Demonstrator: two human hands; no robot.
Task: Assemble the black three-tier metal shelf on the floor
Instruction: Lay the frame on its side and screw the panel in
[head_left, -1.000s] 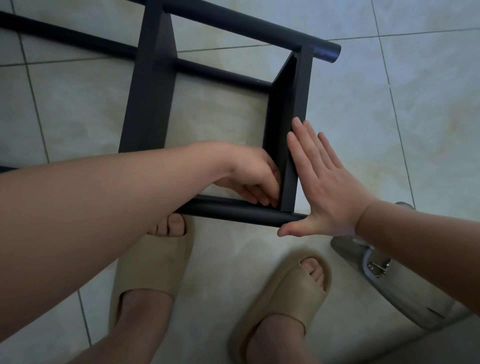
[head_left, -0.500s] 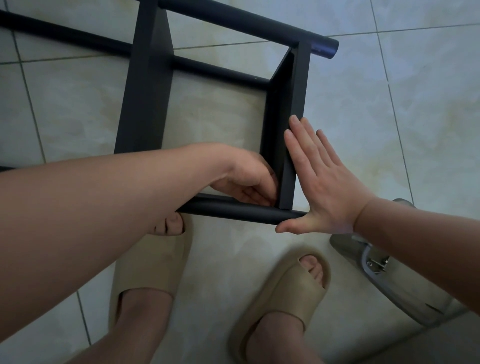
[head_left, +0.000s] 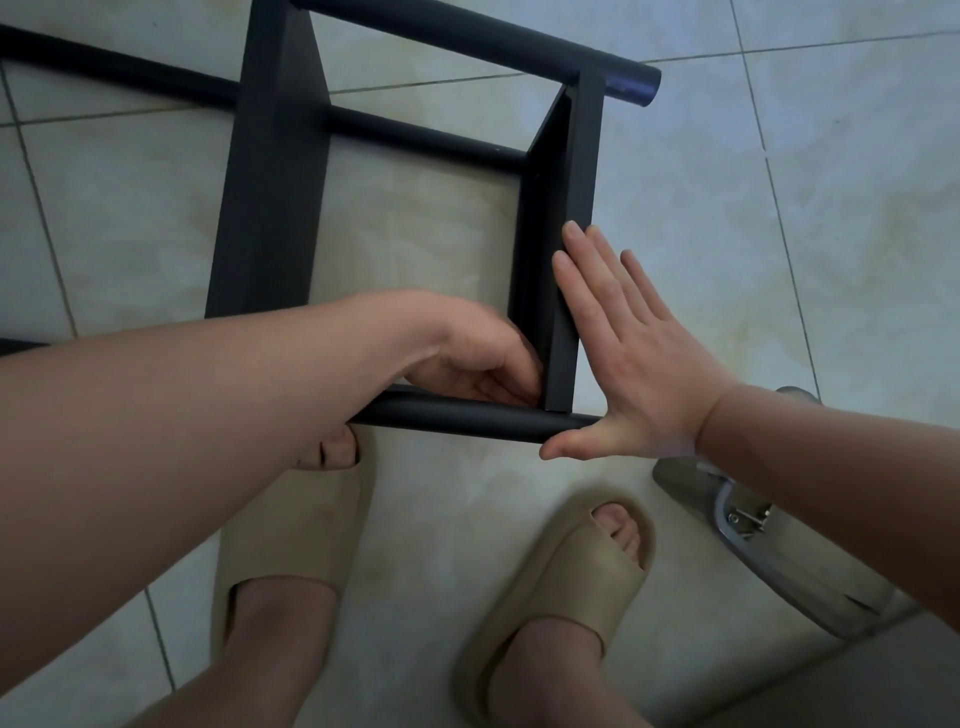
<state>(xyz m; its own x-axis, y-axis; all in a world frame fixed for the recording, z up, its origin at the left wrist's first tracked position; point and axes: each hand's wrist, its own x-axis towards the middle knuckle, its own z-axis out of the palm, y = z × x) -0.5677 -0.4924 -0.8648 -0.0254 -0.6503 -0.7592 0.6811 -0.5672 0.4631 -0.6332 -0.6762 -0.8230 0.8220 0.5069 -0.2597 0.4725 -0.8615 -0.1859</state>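
Looking down, head view. Shelf: black, lying on its side on the tiled floor, just ahead of my feet. Two flat panels stand on edge between long round tubes. Right hand: fingers straight and together, palm flat against the outer face of the right panel; thumb stretched out at the end of the near tube. Left hand: inside the frame, fingers curled at the corner where that panel meets the near tube, touching the panel's inner face; whether they pinch anything, I cannot tell. Slippers: beige, one per foot, near the tube. Grey metal piece: on the floor, under my right forearm.
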